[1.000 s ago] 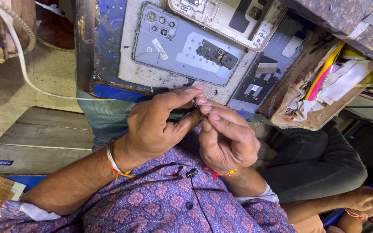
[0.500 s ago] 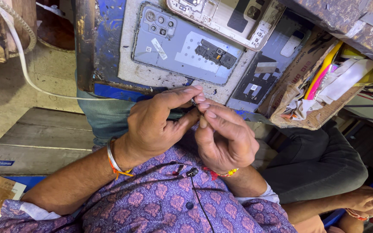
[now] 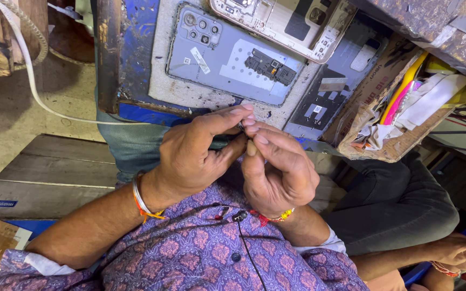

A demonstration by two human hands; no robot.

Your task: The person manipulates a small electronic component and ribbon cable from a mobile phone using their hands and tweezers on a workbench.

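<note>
Grey metal, a tiny part (image 3: 241,126) sits pinched between the fingertips of both hands, just in front of the desk (image 3: 136,64) edge and above the person's lap. It is too small and too covered to tell what it is. The left hand (image 3: 195,153) curls its forefinger and thumb onto it from one side; the right hand (image 3: 276,170) meets it from the other, fingertips touching those of the left, the remaining fingers folded in. Each wrist carries a thread band, orange on the left, red and yellow on the right, and the left also wears a thin metal bangle.

On the desk beyond the hands lies an opened phone back (image 3: 227,54), pale blue-grey, with camera holes at one corner and a small dark board (image 3: 271,66) resting on it. A second phone frame (image 3: 281,24) lies further off, overlapping it, and a dark flat panel (image 3: 330,91) lies beside. A worn cardboard box (image 3: 384,124) of yellow, pink and white bits stands at the desk's end. A white cable (image 3: 28,75) runs across the floor. Another person's hand (image 3: 459,250) shows at the lower corner.
</note>
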